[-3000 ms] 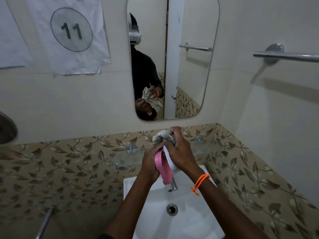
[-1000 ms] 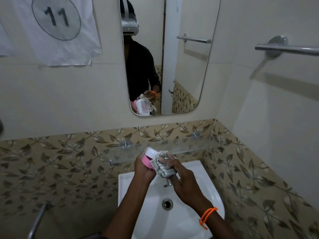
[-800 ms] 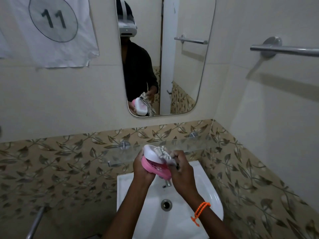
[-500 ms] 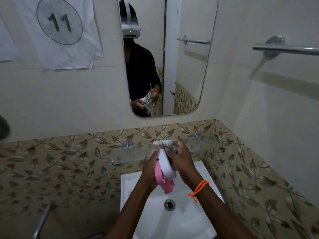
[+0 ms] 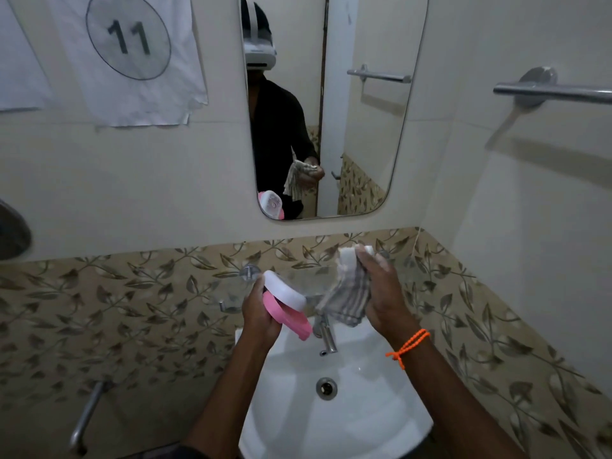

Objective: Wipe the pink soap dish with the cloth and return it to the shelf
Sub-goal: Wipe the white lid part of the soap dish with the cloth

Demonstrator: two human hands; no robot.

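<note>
My left hand [image 5: 260, 314] grips the pink soap dish [image 5: 287, 315], which is tilted on edge above the basin, its white upper part [image 5: 284, 291] facing up and right. My right hand [image 5: 382, 294] holds a striped grey-and-white cloth [image 5: 347, 293] bunched and hanging, a short gap to the right of the dish and not touching it. Behind both hands runs the clear glass shelf [image 5: 318, 281] on the leaf-patterned tile band.
A white washbasin [image 5: 364, 409] with a chrome tap [image 5: 326, 336] lies under my hands. A mirror [image 5: 364, 127] hangs above the shelf. A towel bar [image 5: 556, 92] sticks out from the right wall. A metal pipe [image 5: 84, 419] is low at left.
My hands have come apart: the cloth was pressed on the dish, and now my right hand has pulled it off to the right. The dish has tipped from upright toward flat.
</note>
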